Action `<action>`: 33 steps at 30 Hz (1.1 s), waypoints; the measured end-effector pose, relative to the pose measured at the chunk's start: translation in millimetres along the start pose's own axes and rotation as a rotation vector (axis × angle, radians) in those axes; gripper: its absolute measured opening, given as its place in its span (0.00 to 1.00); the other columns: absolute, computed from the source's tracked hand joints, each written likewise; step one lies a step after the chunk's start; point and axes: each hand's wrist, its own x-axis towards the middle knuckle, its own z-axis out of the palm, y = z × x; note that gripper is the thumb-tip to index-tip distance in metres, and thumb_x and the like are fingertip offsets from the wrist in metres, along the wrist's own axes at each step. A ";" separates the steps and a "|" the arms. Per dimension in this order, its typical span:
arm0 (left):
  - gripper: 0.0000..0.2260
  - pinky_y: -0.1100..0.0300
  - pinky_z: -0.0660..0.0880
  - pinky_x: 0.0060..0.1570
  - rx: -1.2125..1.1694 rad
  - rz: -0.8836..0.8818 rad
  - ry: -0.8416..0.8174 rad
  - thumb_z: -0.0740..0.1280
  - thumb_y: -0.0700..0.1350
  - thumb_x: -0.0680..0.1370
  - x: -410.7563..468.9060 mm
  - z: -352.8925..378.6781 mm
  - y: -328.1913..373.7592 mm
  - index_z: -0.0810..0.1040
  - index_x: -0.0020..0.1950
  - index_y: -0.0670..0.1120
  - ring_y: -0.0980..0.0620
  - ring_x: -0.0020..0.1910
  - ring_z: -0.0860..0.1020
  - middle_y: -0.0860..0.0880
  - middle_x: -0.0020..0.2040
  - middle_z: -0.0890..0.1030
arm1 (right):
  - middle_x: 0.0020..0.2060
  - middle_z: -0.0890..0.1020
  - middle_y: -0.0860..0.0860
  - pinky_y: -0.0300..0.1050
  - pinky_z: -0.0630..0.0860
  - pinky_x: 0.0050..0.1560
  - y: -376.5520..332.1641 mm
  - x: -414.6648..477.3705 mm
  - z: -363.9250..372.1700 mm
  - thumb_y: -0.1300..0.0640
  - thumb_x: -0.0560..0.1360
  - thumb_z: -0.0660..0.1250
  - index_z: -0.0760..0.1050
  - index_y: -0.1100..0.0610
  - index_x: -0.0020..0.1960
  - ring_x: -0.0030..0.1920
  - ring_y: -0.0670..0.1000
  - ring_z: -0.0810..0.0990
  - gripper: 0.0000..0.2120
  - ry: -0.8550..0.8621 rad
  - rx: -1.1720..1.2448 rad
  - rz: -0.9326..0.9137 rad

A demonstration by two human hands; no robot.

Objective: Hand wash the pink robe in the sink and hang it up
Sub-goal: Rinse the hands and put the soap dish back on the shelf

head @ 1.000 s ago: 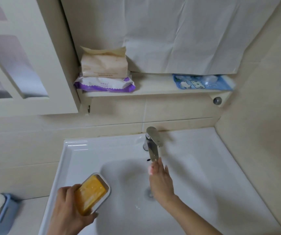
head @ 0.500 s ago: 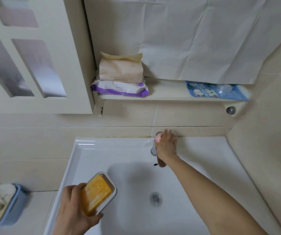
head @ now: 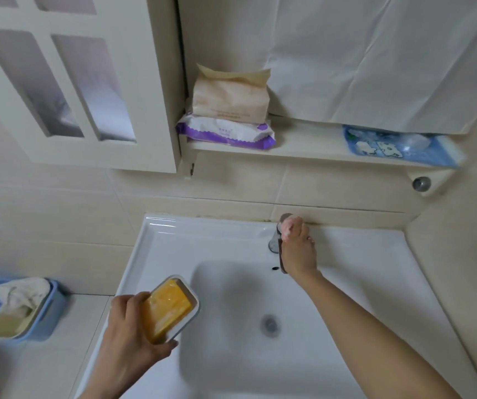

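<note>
The white sink [head: 156, 246] has a bare basin and an open drain [head: 269, 323]; no water runs. No pink robe is in view. My left hand [head: 128, 349] grips a white soap dish [head: 188, 322] holding a yellow soap bar [head: 168, 309], above the sink's left rim. My right hand [head: 299, 254] reaches to the back of the sink and lies over the chrome faucet [head: 274, 246], with its fingers stretched along the lever top. The fingertips look pink and soapy.
A blue basket [head: 50, 309] with cloths stands on the counter at the left. The shelf [head: 303, 145] above carries a beige tissue pack [head: 228, 96], a purple wipes pack [head: 225, 133] and a blue pack [head: 395, 145]. A white cabinet door [head: 59, 82] hangs at the upper left.
My right hand moved from under the spout up onto the faucet lever and stays there. My left hand keeps holding the soap dish in about the same place.
</note>
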 end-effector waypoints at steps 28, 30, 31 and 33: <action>0.46 0.56 0.74 0.55 0.058 0.427 -0.292 0.76 0.62 0.54 92.3 -50.0 207.2 0.63 0.66 0.49 0.53 0.55 0.67 0.53 0.55 0.60 | 0.40 0.74 0.59 0.40 0.66 0.27 47.1 -116.2 -68.4 0.62 0.66 0.77 0.75 0.63 0.50 0.28 0.51 0.70 0.17 -0.869 1.820 0.436; 0.44 0.55 0.71 0.59 0.114 0.489 -0.249 0.79 0.58 0.58 119.1 -59.5 256.7 0.62 0.68 0.46 0.49 0.59 0.66 0.49 0.59 0.61 | 0.36 0.68 0.55 0.41 0.67 0.33 39.3 -113.4 -100.6 0.67 0.62 0.77 0.70 0.58 0.40 0.31 0.51 0.72 0.17 -0.870 1.864 0.182; 0.44 0.54 0.69 0.61 0.158 0.510 -0.230 0.79 0.58 0.59 134.0 -63.1 282.0 0.62 0.68 0.45 0.48 0.61 0.66 0.48 0.61 0.62 | 0.35 0.68 0.54 0.41 0.67 0.36 36.2 -113.7 -113.9 0.69 0.62 0.75 0.68 0.57 0.39 0.33 0.51 0.74 0.18 -0.850 1.801 0.079; 0.44 0.55 0.68 0.61 0.237 0.538 -0.215 0.78 0.59 0.60 167.4 -62.0 327.1 0.63 0.69 0.43 0.46 0.63 0.66 0.45 0.63 0.63 | 0.37 0.75 0.55 0.40 0.71 0.39 31.8 -117.8 -129.4 0.70 0.63 0.72 0.72 0.61 0.45 0.35 0.51 0.78 0.15 -0.771 1.626 0.055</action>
